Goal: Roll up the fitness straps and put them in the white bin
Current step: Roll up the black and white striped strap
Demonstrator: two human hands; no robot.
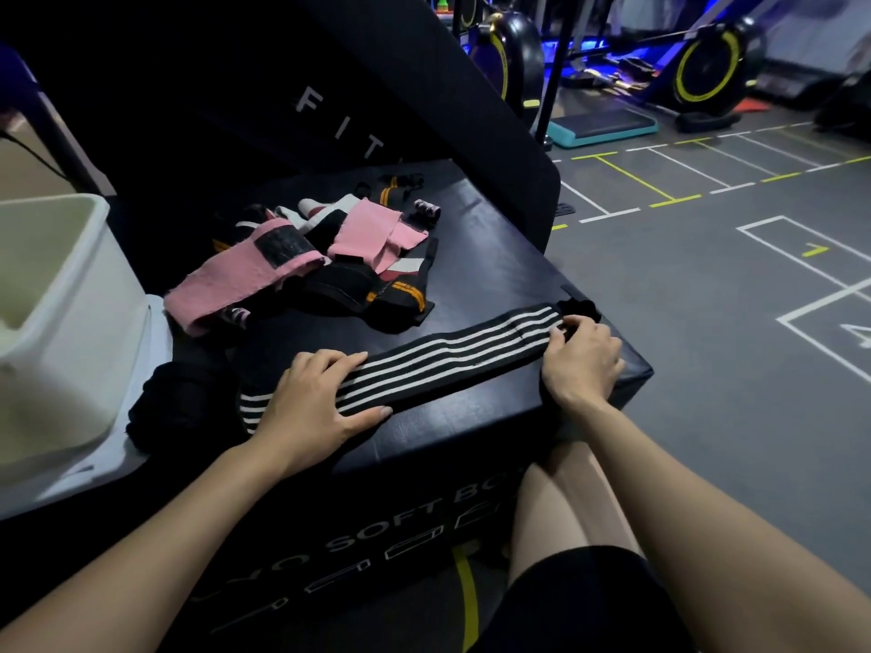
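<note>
Gym room, grey floor (683,285) with white and yellow taped lines, exercise bikes (707,73) with yellow-rimmed wheels at back, teal step platform (603,127) near them. Black padded box (495,275) serves as tabletop; its front face reads "SOFT BO", rest cut off. Black slanted panel (283,110) behind it, letters "FIT" legible. White bin (70,322) stands at left edge, just beside the box, inside looks bare where visible. Pile of loose straps (306,256) in middle of tabletop: pink, black, some with orange stripes, tangled; one small rolled piece (426,210) behind the pile. Black cloth bundle (174,407) sits near the bin. Striped strap (447,355), black with white lengthwise stripes, lies flat and stretched along the front edge of the tabletop, unrolled. Left hand (316,398) rests flat on its left part, fingers straight, pressing down. Right hand (582,358) has fingers curled, pinching the strap's right end at the box corner.
</note>
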